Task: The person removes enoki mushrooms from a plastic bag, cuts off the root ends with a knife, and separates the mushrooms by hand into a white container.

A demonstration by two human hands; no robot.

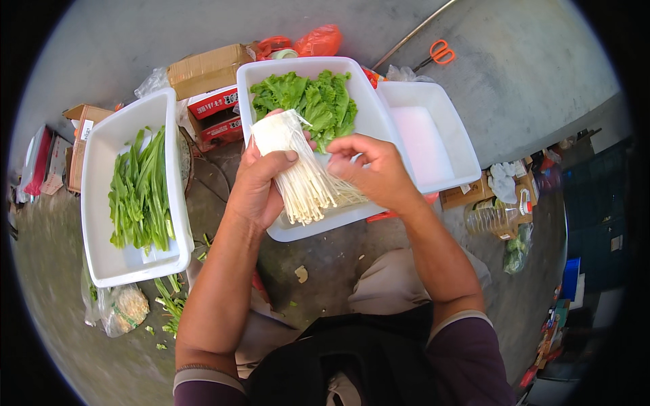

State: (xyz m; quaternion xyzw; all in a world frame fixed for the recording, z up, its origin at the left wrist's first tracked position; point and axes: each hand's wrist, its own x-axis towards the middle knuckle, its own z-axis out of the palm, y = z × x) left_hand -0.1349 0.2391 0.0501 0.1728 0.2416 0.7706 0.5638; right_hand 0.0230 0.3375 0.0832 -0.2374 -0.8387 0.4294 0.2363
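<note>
My left hand (264, 180) grips a bundle of enoki mushrooms (299, 175) with the thumb across its front. The pale matted base is at the top, and the small caps point down toward me. My right hand (368, 170) hovers just right of the bundle, fingers curled and partly blurred; whether they pinch a strand is unclear. Both hands are above a white plastic tub (304, 233). Green leafy lettuce (325, 104) fills its far part. Loose enoki strands (350, 193) lie in the tub beneath my right hand.
At left, a white tub (91, 203) holds long green leaves (139, 193). Another white tub (459, 137) adjoins on the right. Orange-handled scissors (441, 52), cardboard boxes (205, 68) and a clear plastic jug (490, 215) surround them. Stem trimmings (170, 299) litter the floor beside a bagged vegetable (127, 307).
</note>
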